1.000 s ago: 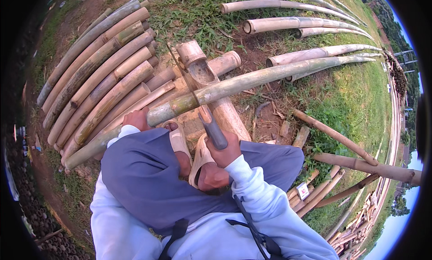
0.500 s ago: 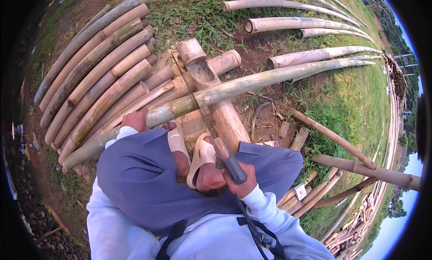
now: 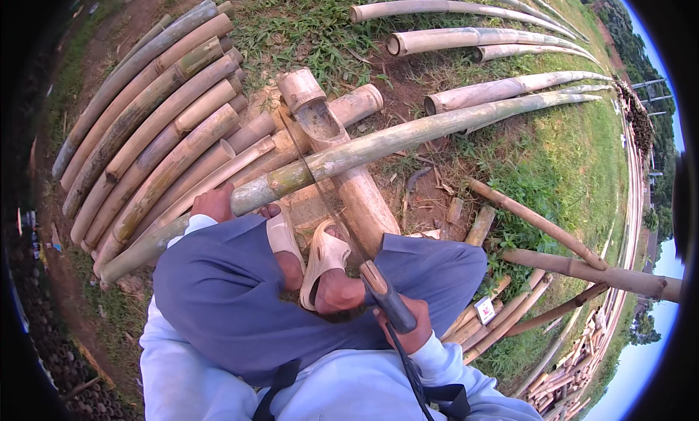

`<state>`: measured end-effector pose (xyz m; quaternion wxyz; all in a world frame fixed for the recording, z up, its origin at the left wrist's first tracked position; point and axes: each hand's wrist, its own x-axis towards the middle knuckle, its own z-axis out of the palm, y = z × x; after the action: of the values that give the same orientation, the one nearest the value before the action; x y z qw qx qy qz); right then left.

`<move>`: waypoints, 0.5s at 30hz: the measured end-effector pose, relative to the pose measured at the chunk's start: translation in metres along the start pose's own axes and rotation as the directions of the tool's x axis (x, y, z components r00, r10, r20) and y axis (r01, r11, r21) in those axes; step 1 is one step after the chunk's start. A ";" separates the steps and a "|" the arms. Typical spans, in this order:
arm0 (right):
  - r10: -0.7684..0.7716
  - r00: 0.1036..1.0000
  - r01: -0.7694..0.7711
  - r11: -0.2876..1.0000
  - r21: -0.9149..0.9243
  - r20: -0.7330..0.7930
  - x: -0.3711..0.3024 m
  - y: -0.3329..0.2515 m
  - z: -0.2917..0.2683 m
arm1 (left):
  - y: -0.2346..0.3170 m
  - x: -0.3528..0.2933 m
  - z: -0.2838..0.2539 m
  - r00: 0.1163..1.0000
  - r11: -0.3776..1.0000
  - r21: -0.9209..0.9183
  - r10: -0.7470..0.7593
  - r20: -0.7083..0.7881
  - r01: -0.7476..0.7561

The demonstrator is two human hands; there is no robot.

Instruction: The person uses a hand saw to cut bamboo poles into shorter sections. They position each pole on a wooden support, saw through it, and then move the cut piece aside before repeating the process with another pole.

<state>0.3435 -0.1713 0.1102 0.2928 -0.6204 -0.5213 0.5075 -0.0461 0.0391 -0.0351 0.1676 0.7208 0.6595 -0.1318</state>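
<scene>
A long greenish bamboo pole (image 3: 408, 135) stretches from near my left knee to the far right, resting across a notched bamboo support (image 3: 364, 191). My left hand (image 3: 212, 202) is closed round its near end, part of the fingers hidden. In my right hand (image 3: 413, 323) is the dark handle of a handsaw (image 3: 341, 228), wood showing at its front. The long thin blade lies over the pole a little right of my left hand and slants up toward the notch. From this view I cannot tell how deep the blade sits. My sandalled feet (image 3: 329, 261) are below the pole.
Cut bamboo lengths (image 3: 156, 122) lie side by side at the left. Long poles (image 3: 495, 38) lie on grass at the far right. A bamboo frame (image 3: 590, 272) and short pieces (image 3: 502, 323) with a small white card (image 3: 485, 310) are near my right knee.
My right hand has drawn the saw back toward me, down and to the right. My left hand stays on the pole's end. The whole view has shifted slightly.
</scene>
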 end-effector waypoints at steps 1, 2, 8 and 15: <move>-0.018 0.999 0.019 0.999 0.029 -0.034 0.040 0.005 0.017 | 0.001 0.001 0.001 1.000 1.000 0.001 0.009 -0.002 -0.009; -0.062 0.995 0.061 0.998 -0.005 -0.084 0.076 0.015 0.031 | 0.009 0.008 0.000 0.999 0.999 -0.011 0.042 -0.010 -0.042; -0.093 0.992 0.091 0.996 -0.023 -0.085 0.080 -0.006 0.039 | 0.001 0.004 -0.008 1.000 1.000 0.000 0.016 -0.015 -0.016; 0.004 1.000 -0.007 0.997 -0.083 -0.029 -0.042 -0.024 -0.017 | -0.001 -0.006 -0.002 1.000 1.000 -0.013 0.005 0.026 -0.005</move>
<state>0.3532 -0.2011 0.1498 0.2729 -0.6409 -0.5359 0.4771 -0.0475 0.0342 -0.0311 0.1811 0.7195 0.6564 -0.1366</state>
